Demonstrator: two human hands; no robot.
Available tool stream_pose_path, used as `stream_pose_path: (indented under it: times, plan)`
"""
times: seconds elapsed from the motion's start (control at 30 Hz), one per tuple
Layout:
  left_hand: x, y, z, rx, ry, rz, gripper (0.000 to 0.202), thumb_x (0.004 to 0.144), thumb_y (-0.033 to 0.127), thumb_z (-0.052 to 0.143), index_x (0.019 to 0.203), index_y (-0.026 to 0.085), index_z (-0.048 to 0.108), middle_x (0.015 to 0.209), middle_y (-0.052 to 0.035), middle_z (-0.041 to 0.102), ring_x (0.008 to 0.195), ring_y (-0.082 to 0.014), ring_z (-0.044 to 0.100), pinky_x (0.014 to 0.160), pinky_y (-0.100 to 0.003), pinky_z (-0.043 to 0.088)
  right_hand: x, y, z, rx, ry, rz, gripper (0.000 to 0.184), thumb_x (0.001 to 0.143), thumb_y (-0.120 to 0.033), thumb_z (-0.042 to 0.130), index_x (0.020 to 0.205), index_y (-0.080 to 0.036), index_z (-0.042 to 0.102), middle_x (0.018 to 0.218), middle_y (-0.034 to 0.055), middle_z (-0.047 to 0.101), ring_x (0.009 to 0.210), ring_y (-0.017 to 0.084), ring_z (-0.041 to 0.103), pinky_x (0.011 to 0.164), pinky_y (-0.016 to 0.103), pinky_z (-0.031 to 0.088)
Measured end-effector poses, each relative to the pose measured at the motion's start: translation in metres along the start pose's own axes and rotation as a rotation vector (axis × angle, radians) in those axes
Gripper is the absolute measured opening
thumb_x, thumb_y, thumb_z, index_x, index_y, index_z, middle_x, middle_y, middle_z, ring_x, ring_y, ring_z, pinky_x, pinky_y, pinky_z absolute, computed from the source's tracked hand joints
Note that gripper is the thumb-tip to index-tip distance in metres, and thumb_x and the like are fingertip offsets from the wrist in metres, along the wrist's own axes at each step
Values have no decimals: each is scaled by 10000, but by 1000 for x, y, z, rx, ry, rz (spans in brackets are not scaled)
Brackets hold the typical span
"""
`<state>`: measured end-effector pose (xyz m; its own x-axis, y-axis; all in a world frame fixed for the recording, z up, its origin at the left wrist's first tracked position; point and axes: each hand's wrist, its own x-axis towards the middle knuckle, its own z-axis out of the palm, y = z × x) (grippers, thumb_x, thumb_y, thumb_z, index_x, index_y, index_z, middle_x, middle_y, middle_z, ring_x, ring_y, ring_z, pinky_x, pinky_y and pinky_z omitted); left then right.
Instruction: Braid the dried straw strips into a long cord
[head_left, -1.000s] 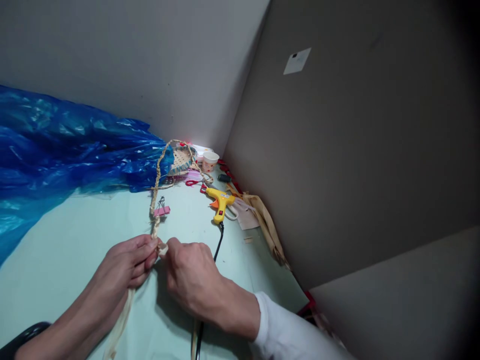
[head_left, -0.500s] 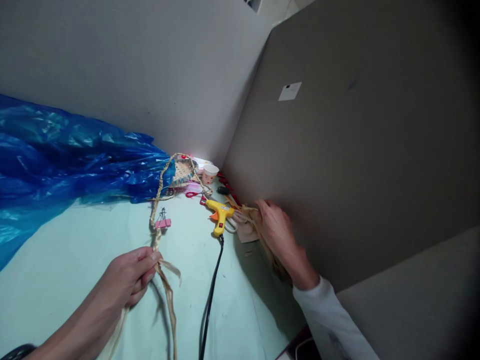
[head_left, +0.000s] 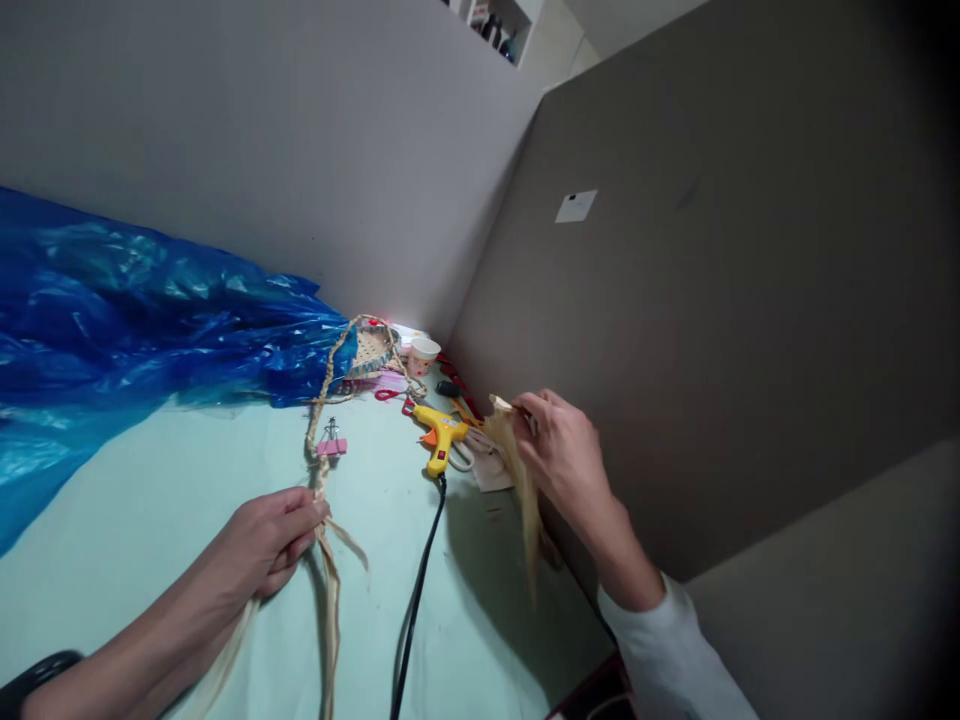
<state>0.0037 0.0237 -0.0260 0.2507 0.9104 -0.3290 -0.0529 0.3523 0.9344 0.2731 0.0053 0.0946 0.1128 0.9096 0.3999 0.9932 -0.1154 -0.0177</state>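
Between thumb and fingers, my left hand (head_left: 274, 540) pinches the lower end of a tan braided cord (head_left: 318, 425), where loose strands (head_left: 330, 610) hang down past it. A pink binder clip (head_left: 332, 447) grips the braid just above that hand. The braid loops up toward a woven piece (head_left: 373, 347) at the back. My right hand (head_left: 559, 440), close to the dark partition, is closed on a bundle of pale raffia-like strands (head_left: 523, 480) that dangles below the fingers. A yellow hot glue gun (head_left: 441, 435) lies on the table between the hands.
Blue plastic sheeting (head_left: 165, 310) covers the back left. A paper cup (head_left: 424, 355), red-handled scissors (head_left: 388, 394) and a dark small object (head_left: 448, 389) crowd the corner. The glue gun's black cord (head_left: 420, 590) runs toward the front. Grey partitions (head_left: 675, 300) stand behind and at right.
My right hand has lifted pale strands away from the table by the partition and drawn them slightly nearer. My left hand keeps its pinch on the braid. The view has tilted slightly.
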Motion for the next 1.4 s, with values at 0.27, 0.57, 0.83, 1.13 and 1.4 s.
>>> stream_pose_path:
  times: [0.27,0.57,0.83,1.13,1.4]
  plan:
    - [-11,15,5,54,-5,26,320,717,378,630,580,192,409,470,97,348,358,-20,216,383,-191,92,-14,-65,24,1201,-797,-169,244,769,-350,616,669,-162,496,623,-48,382,558,82,315,527,217,232]
    - [-14,16,8,38,11,45,74,706,229,556,693,164,524,538,79,362,449,-48,232,412,-198,129,-15,-93,71,1111,-762,-283,136,779,-280,588,748,-148,587,658,-34,497,618,92,394,573,206,296]
    - [-12,12,4,4,-39,-23,251,729,389,648,727,172,523,532,83,398,426,-35,223,402,-190,112,-21,-93,73,868,-664,-246,165,779,-200,534,619,-167,508,553,-52,412,541,87,350,505,230,228]
    - [-12,17,5,121,-6,-4,223,678,364,645,705,173,532,498,73,435,405,-43,269,410,-211,133,-23,-91,78,1014,-794,-297,230,834,-295,541,651,-162,504,591,-54,386,566,81,324,509,217,244]
    - [-15,20,8,133,19,-5,225,641,362,650,651,183,513,487,81,392,423,-58,265,412,-213,158,-28,-98,83,1073,-714,-229,128,824,-266,542,769,-155,571,638,-37,480,588,88,407,535,197,310]
